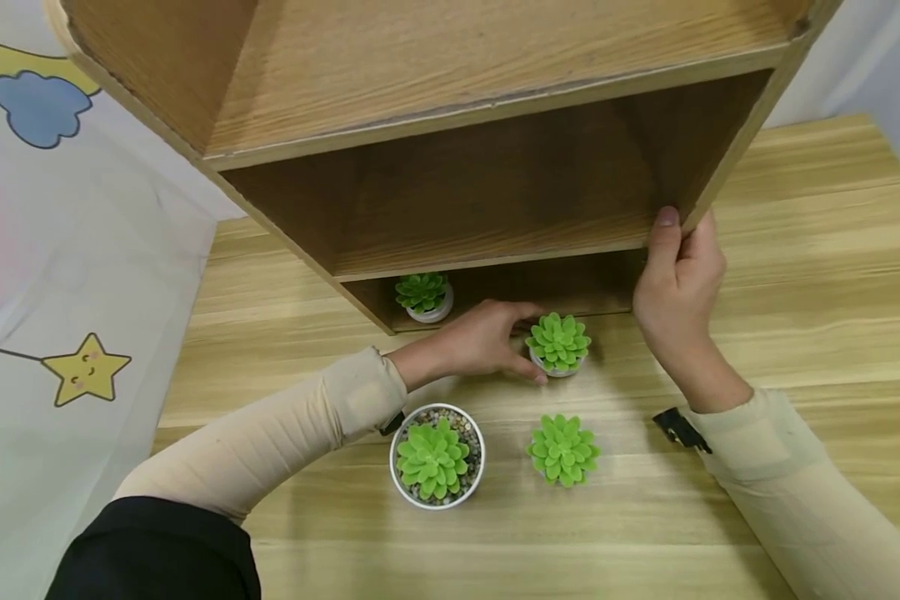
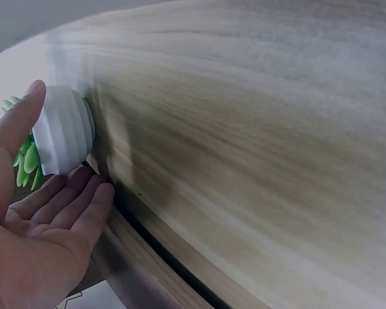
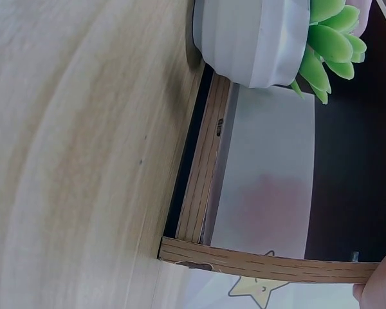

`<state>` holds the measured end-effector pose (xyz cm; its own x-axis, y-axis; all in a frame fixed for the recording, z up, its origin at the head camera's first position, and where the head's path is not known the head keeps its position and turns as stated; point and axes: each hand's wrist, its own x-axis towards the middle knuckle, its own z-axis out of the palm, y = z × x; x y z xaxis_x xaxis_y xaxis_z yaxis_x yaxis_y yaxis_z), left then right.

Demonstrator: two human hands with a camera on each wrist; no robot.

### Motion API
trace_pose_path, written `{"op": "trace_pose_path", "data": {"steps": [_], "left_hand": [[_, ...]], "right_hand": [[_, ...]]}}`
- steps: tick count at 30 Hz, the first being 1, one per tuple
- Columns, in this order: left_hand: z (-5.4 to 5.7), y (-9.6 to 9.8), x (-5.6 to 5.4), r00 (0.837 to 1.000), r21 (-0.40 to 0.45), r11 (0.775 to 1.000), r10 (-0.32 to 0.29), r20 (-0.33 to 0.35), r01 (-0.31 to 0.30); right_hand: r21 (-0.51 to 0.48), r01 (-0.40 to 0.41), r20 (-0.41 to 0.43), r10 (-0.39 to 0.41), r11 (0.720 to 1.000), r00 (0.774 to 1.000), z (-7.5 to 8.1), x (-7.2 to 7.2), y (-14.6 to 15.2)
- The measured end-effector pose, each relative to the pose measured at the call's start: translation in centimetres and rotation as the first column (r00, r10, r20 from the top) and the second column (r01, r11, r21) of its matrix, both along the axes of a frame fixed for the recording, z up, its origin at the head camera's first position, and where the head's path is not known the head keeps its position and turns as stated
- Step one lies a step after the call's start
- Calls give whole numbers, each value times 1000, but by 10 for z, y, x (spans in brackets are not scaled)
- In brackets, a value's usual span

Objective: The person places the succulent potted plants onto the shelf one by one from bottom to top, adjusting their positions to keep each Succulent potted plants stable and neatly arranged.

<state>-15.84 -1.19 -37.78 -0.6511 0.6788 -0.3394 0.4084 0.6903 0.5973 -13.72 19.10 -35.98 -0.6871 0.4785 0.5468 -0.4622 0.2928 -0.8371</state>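
Note:
My left hand [image 1: 483, 340] reaches round a small potted succulent [image 1: 558, 340] standing on the table just in front of the shelf's lowest level. In the left wrist view its thumb and straight fingers lie on either side of the white ribbed pot [image 2: 64, 131]; firm contact is not clear. My right hand [image 1: 678, 292] holds the right side panel of the wooden shelf [image 1: 495, 104], thumb inside and fingers outside. Only a bit of that hand [image 3: 381, 286] shows in the right wrist view. A second small succulent [image 1: 422, 292] sits in the lowest level, at its left end.
Nearer to me on the wood-grain table [image 1: 817, 317] stand a larger white pot with a succulent and pebbles [image 1: 437, 457] and another small succulent [image 1: 563, 450]. White cloth with a star [image 1: 86, 371] hangs at the left.

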Motion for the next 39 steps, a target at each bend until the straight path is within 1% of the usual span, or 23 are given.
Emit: {"op": "trace_pose_path", "data": {"steps": [6,11,15,18,22,27,34,39], "left_hand": [[-1,1,0,1000,-5,1000,-14,3,14],[-2,0,-1,1000,-3,1000,-10,-4,10],[-3,0,-1,1000,3,1000,-5,-7,5],[-3,-1,0,1000,-2,1000,4,-5,-4],[-3,-2,1,1000,-9,1000,20,-3,-20],[-3,-2,2,999,-12,999,30,-11,-30],[-4,-3,2,999,-6,1000,28,-20,-28],[-4,-3,2,999,7,999,33,-7,-33]], "right_hand": [[13,11,-3,-11,1000,1000,-2,0,1],[24,17,15,-17,1000,1000,-8,-3,3],[29,15,12,-16,999,1000,-10,-4,4],[39,5,-9,-5,999,1000,-9,-3,4],[47,-11,-36,13,999,999,-3,1,0],[44,-8,-34,10,999,999,5,5,-5],[55,3,-31,-1,998,1000,4,5,-5],[58,6,-32,-4,998,999,3,4,-5]]}}
